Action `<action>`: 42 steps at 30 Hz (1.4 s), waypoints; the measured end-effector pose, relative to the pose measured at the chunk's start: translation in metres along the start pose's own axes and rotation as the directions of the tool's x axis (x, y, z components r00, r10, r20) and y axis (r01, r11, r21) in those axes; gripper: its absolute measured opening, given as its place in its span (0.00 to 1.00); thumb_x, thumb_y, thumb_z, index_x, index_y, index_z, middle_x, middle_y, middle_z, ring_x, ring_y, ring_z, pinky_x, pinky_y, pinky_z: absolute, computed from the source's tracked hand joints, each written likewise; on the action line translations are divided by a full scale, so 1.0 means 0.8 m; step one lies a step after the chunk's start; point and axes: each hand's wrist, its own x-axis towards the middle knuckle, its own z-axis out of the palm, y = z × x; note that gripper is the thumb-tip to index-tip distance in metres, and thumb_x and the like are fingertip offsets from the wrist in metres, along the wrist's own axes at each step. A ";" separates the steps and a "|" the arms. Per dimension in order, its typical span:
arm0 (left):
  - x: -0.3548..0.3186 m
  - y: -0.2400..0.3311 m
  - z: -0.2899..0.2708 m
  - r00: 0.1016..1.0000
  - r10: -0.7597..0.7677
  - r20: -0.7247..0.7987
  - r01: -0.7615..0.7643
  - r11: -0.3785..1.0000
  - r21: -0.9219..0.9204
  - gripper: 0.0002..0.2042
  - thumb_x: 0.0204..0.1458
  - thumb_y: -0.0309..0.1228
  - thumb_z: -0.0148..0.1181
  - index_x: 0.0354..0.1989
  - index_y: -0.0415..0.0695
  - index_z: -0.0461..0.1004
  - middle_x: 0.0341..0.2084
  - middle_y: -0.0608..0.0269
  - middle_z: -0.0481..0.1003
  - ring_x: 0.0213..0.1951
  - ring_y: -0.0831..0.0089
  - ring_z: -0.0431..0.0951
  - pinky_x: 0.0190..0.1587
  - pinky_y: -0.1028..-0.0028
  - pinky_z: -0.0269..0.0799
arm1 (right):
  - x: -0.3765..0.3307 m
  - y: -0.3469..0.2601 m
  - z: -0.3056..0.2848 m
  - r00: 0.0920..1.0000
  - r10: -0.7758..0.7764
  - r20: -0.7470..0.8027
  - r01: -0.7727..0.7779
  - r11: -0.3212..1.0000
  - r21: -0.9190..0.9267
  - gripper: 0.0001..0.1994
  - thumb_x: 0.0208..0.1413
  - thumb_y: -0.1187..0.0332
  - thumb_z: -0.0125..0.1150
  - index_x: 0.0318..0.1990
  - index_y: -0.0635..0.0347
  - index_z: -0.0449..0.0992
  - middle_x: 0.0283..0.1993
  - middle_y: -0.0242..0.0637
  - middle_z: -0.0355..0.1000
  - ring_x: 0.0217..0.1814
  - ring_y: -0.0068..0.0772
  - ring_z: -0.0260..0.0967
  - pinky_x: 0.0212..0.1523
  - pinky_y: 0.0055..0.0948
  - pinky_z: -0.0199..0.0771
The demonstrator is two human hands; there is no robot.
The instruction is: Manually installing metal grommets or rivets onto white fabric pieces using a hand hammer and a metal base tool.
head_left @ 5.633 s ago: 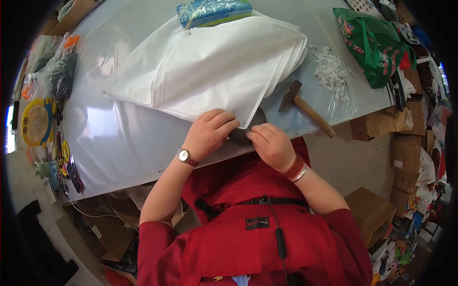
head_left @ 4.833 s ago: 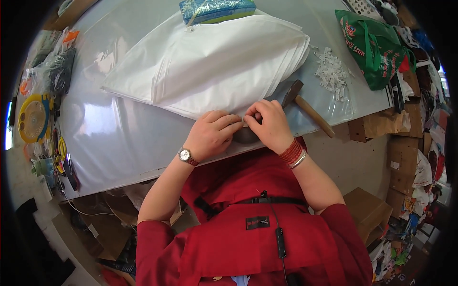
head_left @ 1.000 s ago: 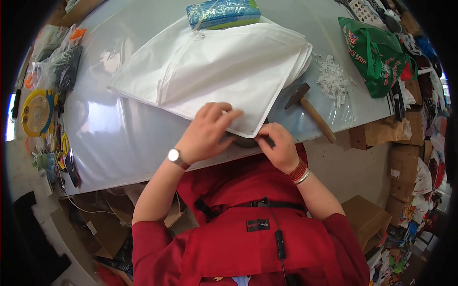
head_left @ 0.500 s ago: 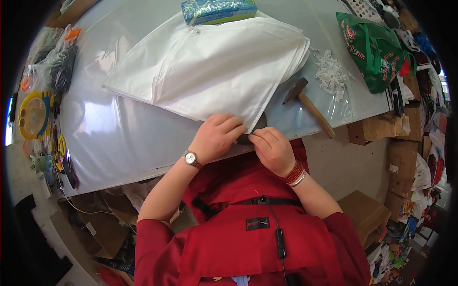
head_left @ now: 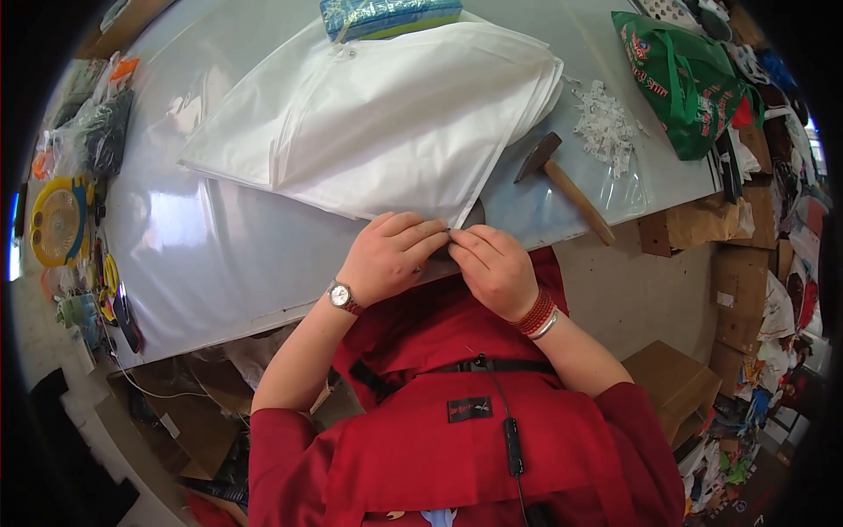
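Note:
A stack of folded white sheeting point(head_left: 386, 123), fabric or plastic, lies across the table, one pointed corner reaching the front edge. At that corner my left hand point(head_left: 397, 253) has its fingers bent together and closed on the material. My right hand point(head_left: 496, 270) pinches at the very tip, its fingertips nearly touching the left ones. Whatever small piece may sit between the fingertips is hidden. Beneath the corner, a dark rounded object point(head_left: 476, 213) shows only in part. To the right lies a hammer point(head_left: 572, 195) with a wooden handle, apart from both hands.
Behind the hammer is a pile of small white plastic pieces point(head_left: 604, 127). A green bag point(head_left: 676, 88) stands at the far right. A blue-green wrapped pack point(head_left: 391, 18) rests on the sheeting's back edge. At the left edge are a yellow round fan-like object point(head_left: 61, 221) and scissors point(head_left: 125, 316).
Both hands have closed in on the corner, the fingertips now meeting. My left hand has flattened over it somewhat. The whole view has shifted slightly.

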 end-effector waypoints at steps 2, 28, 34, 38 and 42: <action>-0.003 0.002 0.000 1.000 0.001 -0.015 -0.001 1.000 0.003 0.23 0.39 0.20 0.65 0.49 0.49 0.82 0.52 0.70 0.81 0.49 0.66 0.79 0.48 0.65 0.77 | -0.001 0.002 0.000 1.000 0.003 -0.007 -0.003 1.000 0.014 0.12 0.50 0.77 0.67 0.44 0.59 0.82 0.45 0.35 0.78 0.51 0.39 0.75 0.50 0.37 0.79; -0.004 0.027 -0.015 0.778 -0.616 0.119 0.619 0.724 -0.304 0.12 0.57 0.24 0.64 0.50 0.45 0.81 0.41 0.61 0.81 0.42 0.60 0.81 0.47 0.67 0.77 | 0.029 0.021 0.014 0.850 0.437 0.293 -0.512 0.816 0.267 0.09 0.53 0.70 0.68 0.38 0.56 0.73 0.36 0.31 0.70 0.40 0.35 0.64 0.49 0.35 0.65; -0.001 0.037 -0.001 0.894 -0.443 -0.076 0.371 0.824 -0.429 0.05 0.63 0.25 0.61 0.45 0.43 0.80 0.33 0.58 0.83 0.33 0.60 0.84 0.37 0.66 0.78 | 0.022 0.020 0.025 0.865 0.433 0.254 -0.495 0.820 0.287 0.10 0.52 0.70 0.68 0.38 0.56 0.73 0.36 0.31 0.71 0.39 0.36 0.65 0.49 0.35 0.65; -0.009 0.033 0.002 0.881 -0.473 -0.005 0.421 0.789 -0.448 0.05 0.64 0.25 0.60 0.45 0.44 0.79 0.37 0.56 0.84 0.36 0.59 0.85 0.36 0.66 0.77 | 0.022 0.014 0.029 0.866 0.437 0.244 -0.497 0.811 0.309 0.10 0.50 0.71 0.68 0.38 0.55 0.73 0.34 0.31 0.71 0.38 0.37 0.68 0.49 0.36 0.65; -0.015 0.031 0.014 0.912 -0.409 -0.009 0.388 0.872 -0.297 0.07 0.63 0.26 0.61 0.47 0.46 0.78 0.36 0.57 0.83 0.36 0.57 0.84 0.36 0.65 0.78 | 0.019 0.013 0.031 0.854 0.437 0.281 -0.514 0.792 0.330 0.10 0.52 0.70 0.68 0.40 0.56 0.74 0.36 0.32 0.72 0.40 0.38 0.68 0.50 0.38 0.66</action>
